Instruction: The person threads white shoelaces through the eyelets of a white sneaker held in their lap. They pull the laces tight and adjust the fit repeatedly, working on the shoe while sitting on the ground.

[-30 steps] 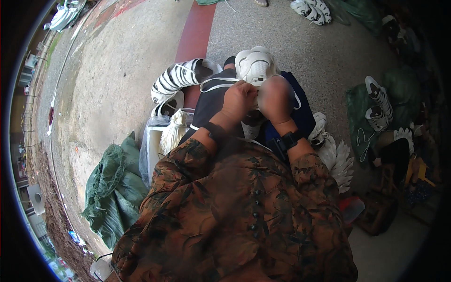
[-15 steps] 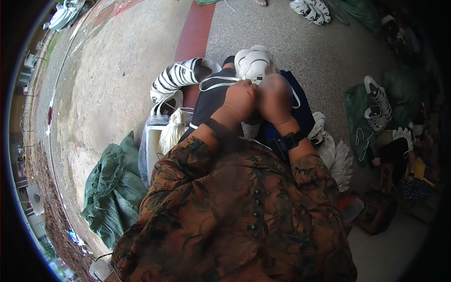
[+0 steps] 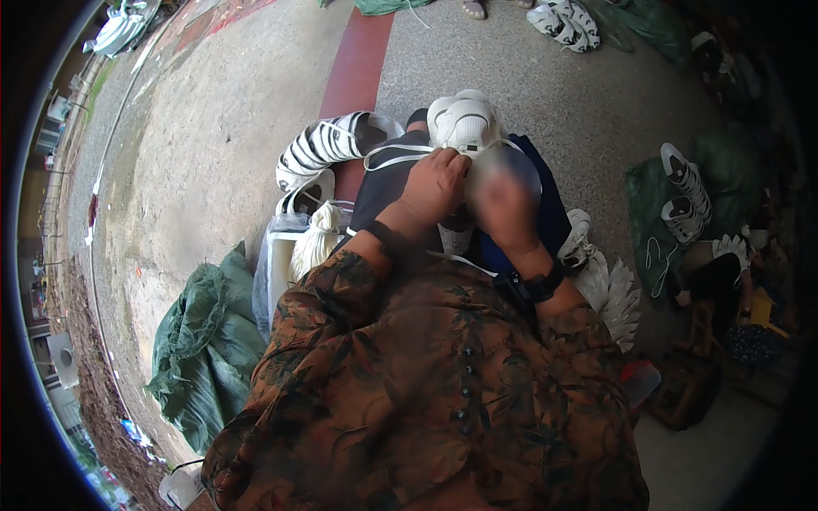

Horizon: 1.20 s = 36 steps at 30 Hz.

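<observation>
On the person's lap lies the white sneaker (image 3: 464, 123), toe pointing away, with the left hand (image 3: 436, 183) curled in a closed grip on its lace and the blurred right hand (image 3: 503, 204), grip indeterminate, raised just beside it.

Two hands, left (image 3: 436, 183) and right (image 3: 503, 204); one white shoe (image 3: 464, 119) held; two green sacks (image 3: 204, 349) (image 3: 648, 196).

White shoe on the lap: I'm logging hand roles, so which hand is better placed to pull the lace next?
Probably the left hand: its fingers rest on the white shoe beside the white lace. The right hand is motion-blurred, so its grip cannot be judged.
</observation>
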Motion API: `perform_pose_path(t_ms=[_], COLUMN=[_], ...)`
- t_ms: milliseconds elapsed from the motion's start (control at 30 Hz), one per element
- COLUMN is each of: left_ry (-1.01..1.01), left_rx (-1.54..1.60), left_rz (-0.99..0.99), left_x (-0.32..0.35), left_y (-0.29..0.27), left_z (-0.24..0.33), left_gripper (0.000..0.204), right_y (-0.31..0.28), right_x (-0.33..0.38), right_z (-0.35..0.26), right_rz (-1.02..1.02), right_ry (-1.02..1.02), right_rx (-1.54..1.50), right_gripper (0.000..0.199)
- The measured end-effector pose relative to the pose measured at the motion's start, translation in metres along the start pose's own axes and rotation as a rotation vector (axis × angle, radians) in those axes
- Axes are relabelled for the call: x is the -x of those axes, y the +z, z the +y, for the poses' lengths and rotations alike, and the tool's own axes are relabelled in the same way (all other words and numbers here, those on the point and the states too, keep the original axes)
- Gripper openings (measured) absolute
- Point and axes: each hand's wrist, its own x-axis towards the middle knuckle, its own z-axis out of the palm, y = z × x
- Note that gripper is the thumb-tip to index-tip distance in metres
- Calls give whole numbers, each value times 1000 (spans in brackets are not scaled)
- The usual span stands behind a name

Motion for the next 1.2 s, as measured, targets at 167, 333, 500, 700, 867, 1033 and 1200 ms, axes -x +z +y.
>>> perform_pose_path(t_ms=[167, 333, 500, 700, 867, 1033, 1200], left_ry=[-192, -250, -259, -325, -360, -383, -304], left_rx=[204, 257, 304, 352, 367, 435, 419], left_rz=[12, -6, 13, 38, -20, 24, -48], left_x=[7, 7, 10, 11, 10, 9, 6], left_y=[-9, -12, -11, -6, -9, -9, -18], left_z=[1, 2, 0, -4, -7, -6, -10], left_gripper=[29, 22, 15, 13, 15, 14, 9], right_y=[18, 41, 48, 45, 58, 63, 79], right_x=[38, 45, 50, 45, 36, 13, 9], right_z=[29, 35, 33, 24, 19, 20, 39], right_rz=[-156, 38, 120, 116, 183, 193, 137], right_ry=[746, 667, 685, 669, 720, 814, 772], right_rx=[-1057, -1420, -1589, -1717, -1789, -1763, -1753], right_gripper=[15, 16, 19, 23, 31, 34, 35])
